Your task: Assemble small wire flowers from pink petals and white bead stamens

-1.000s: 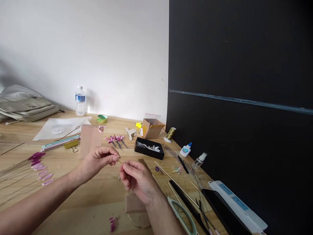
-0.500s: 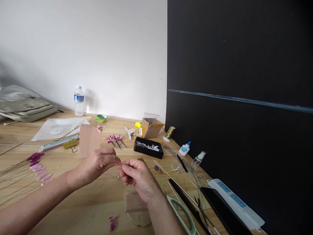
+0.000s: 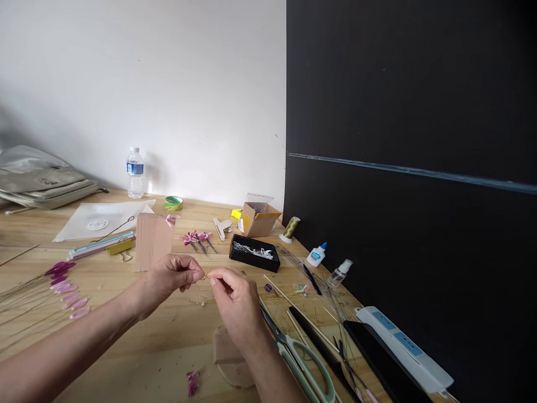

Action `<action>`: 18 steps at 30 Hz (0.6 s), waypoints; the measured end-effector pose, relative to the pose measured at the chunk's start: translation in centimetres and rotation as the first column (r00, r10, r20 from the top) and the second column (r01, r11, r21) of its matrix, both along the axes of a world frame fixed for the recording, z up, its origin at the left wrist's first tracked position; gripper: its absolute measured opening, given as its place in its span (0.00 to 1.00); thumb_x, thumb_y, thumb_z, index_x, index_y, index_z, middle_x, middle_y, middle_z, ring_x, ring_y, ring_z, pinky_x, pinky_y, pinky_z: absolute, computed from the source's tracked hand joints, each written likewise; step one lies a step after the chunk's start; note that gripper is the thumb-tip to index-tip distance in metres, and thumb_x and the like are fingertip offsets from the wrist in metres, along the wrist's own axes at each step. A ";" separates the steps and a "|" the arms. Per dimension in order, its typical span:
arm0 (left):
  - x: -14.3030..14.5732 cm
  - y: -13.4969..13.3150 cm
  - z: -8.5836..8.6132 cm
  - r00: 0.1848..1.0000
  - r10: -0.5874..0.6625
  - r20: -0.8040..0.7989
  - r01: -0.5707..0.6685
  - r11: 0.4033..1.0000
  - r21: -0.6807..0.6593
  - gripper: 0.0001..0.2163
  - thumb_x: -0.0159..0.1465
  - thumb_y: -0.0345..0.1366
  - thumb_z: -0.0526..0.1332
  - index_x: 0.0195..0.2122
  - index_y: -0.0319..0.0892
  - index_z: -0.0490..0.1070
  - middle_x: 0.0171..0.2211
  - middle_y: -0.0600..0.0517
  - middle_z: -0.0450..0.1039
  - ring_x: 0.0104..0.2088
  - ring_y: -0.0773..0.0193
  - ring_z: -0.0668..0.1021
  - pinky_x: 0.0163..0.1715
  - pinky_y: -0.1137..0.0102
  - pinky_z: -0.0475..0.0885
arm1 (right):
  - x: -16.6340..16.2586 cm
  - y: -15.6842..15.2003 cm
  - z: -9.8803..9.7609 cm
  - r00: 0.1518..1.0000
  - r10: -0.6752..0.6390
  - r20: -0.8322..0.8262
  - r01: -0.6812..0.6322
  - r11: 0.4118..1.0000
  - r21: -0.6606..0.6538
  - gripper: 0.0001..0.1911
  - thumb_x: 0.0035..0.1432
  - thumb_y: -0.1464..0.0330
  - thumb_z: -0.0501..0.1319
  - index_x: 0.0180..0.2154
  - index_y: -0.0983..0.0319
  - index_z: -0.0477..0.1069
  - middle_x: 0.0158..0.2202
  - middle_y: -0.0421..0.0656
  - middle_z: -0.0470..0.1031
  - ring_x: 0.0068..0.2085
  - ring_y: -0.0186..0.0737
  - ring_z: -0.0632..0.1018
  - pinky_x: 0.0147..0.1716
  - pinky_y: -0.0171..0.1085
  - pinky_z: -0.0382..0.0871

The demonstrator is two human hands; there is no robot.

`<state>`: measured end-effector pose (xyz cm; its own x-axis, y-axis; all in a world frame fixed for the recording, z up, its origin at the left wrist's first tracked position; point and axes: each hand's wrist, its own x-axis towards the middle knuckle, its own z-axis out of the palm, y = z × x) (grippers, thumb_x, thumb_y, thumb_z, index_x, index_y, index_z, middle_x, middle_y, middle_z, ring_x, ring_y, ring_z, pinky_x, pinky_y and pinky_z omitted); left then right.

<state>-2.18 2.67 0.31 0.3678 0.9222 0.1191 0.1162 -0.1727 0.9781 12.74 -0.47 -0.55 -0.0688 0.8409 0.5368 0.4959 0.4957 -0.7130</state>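
Note:
My left hand (image 3: pixel 174 277) pinches a tiny gold-coloured piece (image 3: pixel 206 276) between thumb and fingertips. From the other side, my right hand (image 3: pixel 237 302) pinches the same piece; it is too small to name its kind. Both hands are above the wooden table, their fingertips almost touching. On the table below them lies a small pearl-like bead (image 3: pixel 203 304). Partly under my right forearm are a beige block (image 3: pixel 229 347) and green-handled scissors (image 3: pixel 312 364). A purple-pink petal cluster (image 3: pixel 193 383) lies near the front edge of the view.
Petals on wires (image 3: pixel 69 288) lie at left, beside a flat pinkish board (image 3: pixel 153 240). Behind the hands are flower clusters (image 3: pixel 198 239) and a black tray (image 3: pixel 254 263) of small parts. A comb (image 3: pixel 314 330), glue bottle (image 3: pixel 316 255) and power strip (image 3: pixel 405 347) are at right.
Both hands have turned slightly, and my left fingers have curled in more. My right forearm has shifted left, uncovering more of the scissors. The gold-coloured piece shows more clearly between the fingertips.

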 end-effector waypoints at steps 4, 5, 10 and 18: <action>-0.1 -0.2 0.1 0.988 -0.033 0.151 0.062 0.979 -0.194 0.09 0.46 0.37 0.66 0.18 0.38 0.69 0.15 0.58 0.60 0.19 0.71 0.60 0.21 0.75 0.56 | 0.1 0.3 -0.3 0.982 0.065 -0.178 -0.095 0.982 -0.161 0.08 0.49 0.71 0.54 0.24 0.63 0.71 0.19 0.38 0.65 0.22 0.32 0.67 0.23 0.32 0.59; -0.2 -0.2 0.0 0.982 -0.053 0.182 0.099 0.964 -0.249 0.09 0.45 0.37 0.67 0.18 0.38 0.69 0.15 0.58 0.61 0.19 0.72 0.61 0.21 0.75 0.56 | 0.2 0.3 -0.4 0.967 0.087 -0.240 -0.141 0.966 -0.218 0.08 0.49 0.70 0.54 0.24 0.63 0.70 0.18 0.37 0.64 0.21 0.32 0.66 0.22 0.31 0.60; -0.8 0.2 -0.6 0.954 -0.123 0.274 0.230 0.886 -0.403 0.09 0.45 0.36 0.67 0.20 0.37 0.70 0.17 0.56 0.65 0.19 0.73 0.63 0.21 0.76 0.56 | 0.1 0.5 -0.8 0.899 0.113 -0.423 -0.278 0.894 -0.352 0.05 0.46 0.68 0.57 0.24 0.63 0.67 0.19 0.35 0.64 0.20 0.30 0.66 0.21 0.30 0.62; -1.0 0.3 -0.1 0.973 -0.230 0.010 0.227 0.947 -0.229 0.06 0.48 0.34 0.62 0.18 0.38 0.68 0.16 0.58 0.61 0.20 0.71 0.61 0.22 0.74 0.56 | 0.5 0.4 -0.2 0.981 0.187 0.061 -0.190 0.980 0.055 0.08 0.51 0.75 0.54 0.23 0.62 0.70 0.22 0.39 0.68 0.26 0.33 0.68 0.27 0.32 0.61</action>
